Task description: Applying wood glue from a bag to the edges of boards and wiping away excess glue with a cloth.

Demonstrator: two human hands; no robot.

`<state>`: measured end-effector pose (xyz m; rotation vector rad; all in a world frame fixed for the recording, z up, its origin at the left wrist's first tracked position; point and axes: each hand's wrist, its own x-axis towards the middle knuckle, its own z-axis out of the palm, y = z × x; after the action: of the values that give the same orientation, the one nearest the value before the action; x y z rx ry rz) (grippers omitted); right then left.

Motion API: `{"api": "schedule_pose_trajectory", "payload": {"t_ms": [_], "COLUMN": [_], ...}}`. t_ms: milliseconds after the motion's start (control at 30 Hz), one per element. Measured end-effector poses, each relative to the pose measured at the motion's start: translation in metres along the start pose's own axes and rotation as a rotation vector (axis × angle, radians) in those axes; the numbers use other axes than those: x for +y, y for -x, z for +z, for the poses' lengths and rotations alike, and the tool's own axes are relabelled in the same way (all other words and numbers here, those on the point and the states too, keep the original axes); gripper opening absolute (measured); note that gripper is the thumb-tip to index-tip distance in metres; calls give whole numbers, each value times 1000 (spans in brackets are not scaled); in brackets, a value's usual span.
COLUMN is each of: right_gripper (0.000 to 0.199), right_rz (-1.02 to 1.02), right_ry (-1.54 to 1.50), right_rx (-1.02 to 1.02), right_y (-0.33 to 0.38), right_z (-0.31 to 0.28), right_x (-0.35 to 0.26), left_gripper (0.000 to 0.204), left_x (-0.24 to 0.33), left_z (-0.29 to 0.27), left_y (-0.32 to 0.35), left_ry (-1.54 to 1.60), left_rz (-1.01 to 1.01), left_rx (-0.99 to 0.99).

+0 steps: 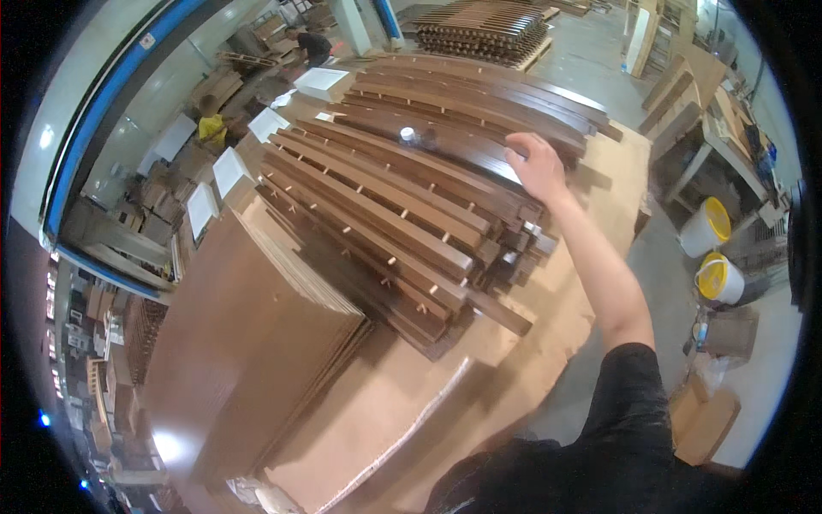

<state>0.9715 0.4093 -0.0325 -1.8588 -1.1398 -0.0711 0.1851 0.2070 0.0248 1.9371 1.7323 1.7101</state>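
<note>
Evidently, we have the right hand point(538, 167) at the near end of a dark brown board point(462, 149).
We see its fingers bent and bunched together, though we cannot tell whether they touch or clamp the board. The board lies flat among brown slats point(411, 201), which run lengthwise on both sides of it; several bear short pale pegs point(392, 260). Left of the slats we note a stack of brown panels point(257, 334), with cardboard point(368, 420) just beside it. White boxes point(229, 171) line the far side, and white-and-yellow buckets point(695, 235) stand on the floor at right.
</note>
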Motion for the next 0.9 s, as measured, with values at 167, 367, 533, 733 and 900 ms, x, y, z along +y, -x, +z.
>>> {"api": "schedule_pose_trajectory", "payload": {"t_ms": [167,367,533,733,900], "right_gripper": [60,67,53,48,20], "right_rz": [168,255,313,197,285], "right_ry": [564,805,588,378,-395], "right_rx": [-218,-262,-185,-162,-311], "right_y": [-64,-72,-82,-36,59], "right_z": [26,43,41,-25,-81], "right_x": [50,50,52,0,21], "left_gripper": [54,53,52,52,47], "left_x": [-9,-24,-37,-35,-128], "left_z": [5,-10,-30,-93,-172], "left_y": [-35,-25,0,70,173], "left_ry": [51,126,243,361,-151], "left_rz": [34,11,-46,-122,-575], "left_rx": [36,64,34,44,848]}}
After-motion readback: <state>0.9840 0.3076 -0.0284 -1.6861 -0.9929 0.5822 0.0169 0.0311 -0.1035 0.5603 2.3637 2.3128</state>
